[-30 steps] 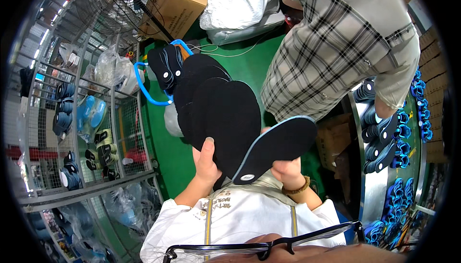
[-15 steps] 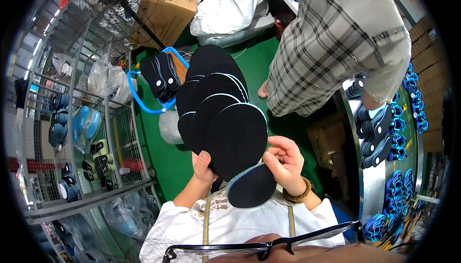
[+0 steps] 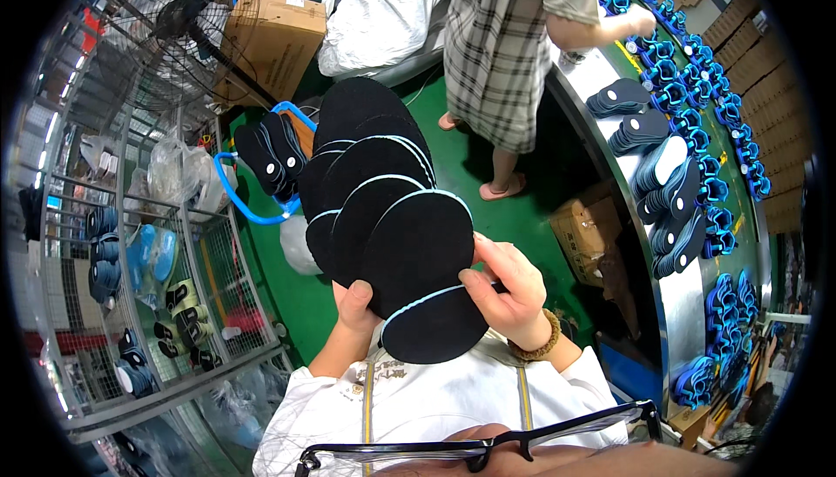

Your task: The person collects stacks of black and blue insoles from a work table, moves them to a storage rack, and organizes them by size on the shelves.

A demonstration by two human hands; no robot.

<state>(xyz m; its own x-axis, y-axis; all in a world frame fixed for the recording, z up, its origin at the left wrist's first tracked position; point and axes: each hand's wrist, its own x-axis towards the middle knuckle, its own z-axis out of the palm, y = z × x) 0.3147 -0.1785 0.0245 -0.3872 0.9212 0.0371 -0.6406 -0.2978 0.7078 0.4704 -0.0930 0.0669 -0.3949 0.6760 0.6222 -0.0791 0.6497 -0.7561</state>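
A fanned stack of black insoles (image 3: 418, 237) with thin light-blue edges is in front of my chest. My left hand (image 3: 353, 311) grips its lower left side, thumb on top and fingers hidden beneath. At the lower right, my right hand (image 3: 514, 290) is closed with thumb and fingers pinching a single black insole (image 3: 435, 329). This insole overlaps the near end of the stack, its light-blue edge running across the insole behind it. The stack's far end points away from me over the green floor.
A metal workbench (image 3: 649, 255) curves along the right, with piles of insoles (image 3: 666, 176) and blue shoe parts (image 3: 718, 329). Another person (image 3: 496, 50) stands beside it. Wire shelving (image 3: 165, 285) stands left; a blue-framed stool (image 3: 248, 214) carries more insoles; a cardboard box (image 3: 274, 41) sits behind.
The pinched insole has turned flatter and moved up left against the stack. The other person has moved away and left, one arm stretched over the bench. My view has shifted right.
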